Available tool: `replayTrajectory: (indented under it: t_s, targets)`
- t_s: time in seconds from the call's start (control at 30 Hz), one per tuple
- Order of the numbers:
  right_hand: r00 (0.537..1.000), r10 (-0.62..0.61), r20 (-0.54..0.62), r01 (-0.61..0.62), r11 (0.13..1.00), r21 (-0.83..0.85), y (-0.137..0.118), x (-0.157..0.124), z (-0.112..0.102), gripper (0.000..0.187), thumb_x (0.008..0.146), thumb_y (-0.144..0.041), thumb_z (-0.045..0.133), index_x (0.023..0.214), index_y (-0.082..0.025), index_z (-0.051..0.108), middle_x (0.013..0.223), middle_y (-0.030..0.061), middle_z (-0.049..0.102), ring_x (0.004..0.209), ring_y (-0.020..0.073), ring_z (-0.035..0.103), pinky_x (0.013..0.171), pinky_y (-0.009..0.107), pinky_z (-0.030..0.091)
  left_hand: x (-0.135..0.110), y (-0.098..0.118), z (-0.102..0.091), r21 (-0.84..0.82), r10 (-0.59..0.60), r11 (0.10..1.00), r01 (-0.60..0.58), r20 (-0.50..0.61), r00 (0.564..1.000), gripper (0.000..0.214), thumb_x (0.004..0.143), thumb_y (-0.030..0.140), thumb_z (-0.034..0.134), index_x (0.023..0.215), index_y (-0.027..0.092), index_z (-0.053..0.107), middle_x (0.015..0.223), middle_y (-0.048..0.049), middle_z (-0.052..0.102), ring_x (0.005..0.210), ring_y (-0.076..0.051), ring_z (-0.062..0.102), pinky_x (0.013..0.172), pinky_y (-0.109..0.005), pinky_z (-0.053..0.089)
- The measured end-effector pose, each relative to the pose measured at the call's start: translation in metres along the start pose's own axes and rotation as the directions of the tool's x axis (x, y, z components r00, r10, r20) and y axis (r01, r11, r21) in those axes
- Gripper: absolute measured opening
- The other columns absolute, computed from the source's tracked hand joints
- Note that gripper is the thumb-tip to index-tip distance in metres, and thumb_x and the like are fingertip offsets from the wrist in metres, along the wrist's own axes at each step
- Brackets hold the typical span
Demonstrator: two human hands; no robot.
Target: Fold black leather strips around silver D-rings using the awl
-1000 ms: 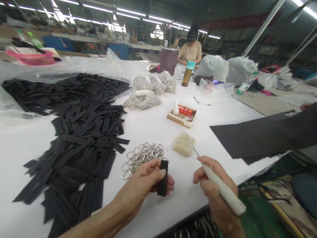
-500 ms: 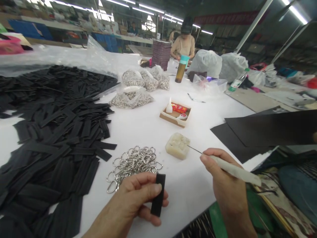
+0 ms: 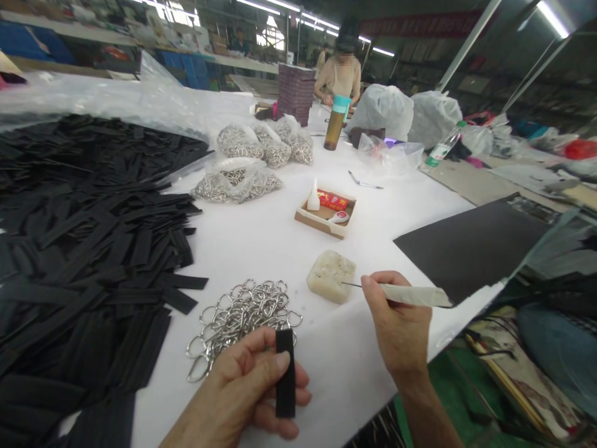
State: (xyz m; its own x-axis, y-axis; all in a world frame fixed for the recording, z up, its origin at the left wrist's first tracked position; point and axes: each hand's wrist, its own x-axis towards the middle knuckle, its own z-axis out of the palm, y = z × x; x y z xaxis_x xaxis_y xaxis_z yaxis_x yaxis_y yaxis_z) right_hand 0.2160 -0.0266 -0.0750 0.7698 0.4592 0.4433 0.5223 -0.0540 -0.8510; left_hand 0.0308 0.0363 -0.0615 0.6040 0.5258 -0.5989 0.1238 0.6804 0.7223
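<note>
My left hand [image 3: 254,382] is closed on a short black strip [image 3: 286,389], held upright between thumb and fingers. Just behind it lies a heap of silver D-shaped metal rings [image 3: 247,311]. My right hand [image 3: 398,326] grips an awl [image 3: 415,295] by its pale, wrapped handle. The awl's thin metal point reaches left to the side of a yellowish-white wax-like block [image 3: 330,277]; whether the tip goes into it I cannot tell. On the left spreads a big pile of similar black strips [image 3: 93,280].
Beyond the block sits a small cardboard box [image 3: 319,223] with a white-nozzled bottle and a red packet. Farther back are clear bags of rings [image 3: 237,180], a pen [image 3: 366,182] and a brown bottle [image 3: 334,127]. Black sheets [image 3: 476,249] lie right. A person [image 3: 342,74] works opposite.
My right hand and the awl have shifted left and the handle now lies flatter. A black sheet raised at the right edge is no longer seen there. The view has shifted slightly.
</note>
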Motion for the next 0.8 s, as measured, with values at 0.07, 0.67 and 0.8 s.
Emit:
replayTrajectory:
  t_s: [0.07, 0.67, 0.8]
  targets:
    - [1.0, -0.009, 0.008, 0.009, 1.0, -0.009, 0.001, 0.0, 0.0, 0.018, 0.079, -0.028, 0.062, 0.066, -0.016, 0.057, 0.05, -0.0057, 0.047, 0.044, 0.0083, 0.04, 0.041, 0.018, 0.032, 0.0, 0.001, 0.0, -0.013, -0.018, 1.0, 0.017, -0.013, 1.0, 0.027, 0.068, 0.03, 0.074, 0.078, 0.017, 0.053, 0.068, -0.0063, 0.069, 0.065, -0.021, 0.065, 0.05, -0.028, 0.056]
    - [0.986, -0.156, -0.051, 0.147, 0.979, -0.142, -0.005, -0.023, -0.023, 0.018, 0.079, -0.035, 0.067, 0.083, -0.017, 0.066, 0.073, 0.0022, 0.063, 0.062, 0.0162, 0.057, 0.059, 0.027, 0.043, -0.008, 0.034, -0.022, -0.085, 0.234, 0.968, -0.235, -0.026, 0.972, 0.005, 0.078, 0.017, 0.065, 0.081, 0.014, 0.062, 0.073, -0.007, 0.069, 0.064, -0.017, 0.065, 0.053, -0.028, 0.058]
    - [0.974, -0.22, 0.05, 0.225, 0.957, -0.185, -0.005, -0.03, -0.021, 0.015, 0.082, -0.031, 0.065, 0.086, -0.018, 0.067, 0.081, 0.0036, 0.066, 0.072, 0.0182, 0.06, 0.07, 0.03, 0.046, -0.012, 0.046, -0.029, -0.06, 0.311, 0.947, -0.316, -0.082, 0.947, 0.001, 0.08, 0.013, 0.062, 0.079, 0.013, 0.063, 0.072, -0.0067, 0.07, 0.063, -0.017, 0.066, 0.052, -0.027, 0.058]
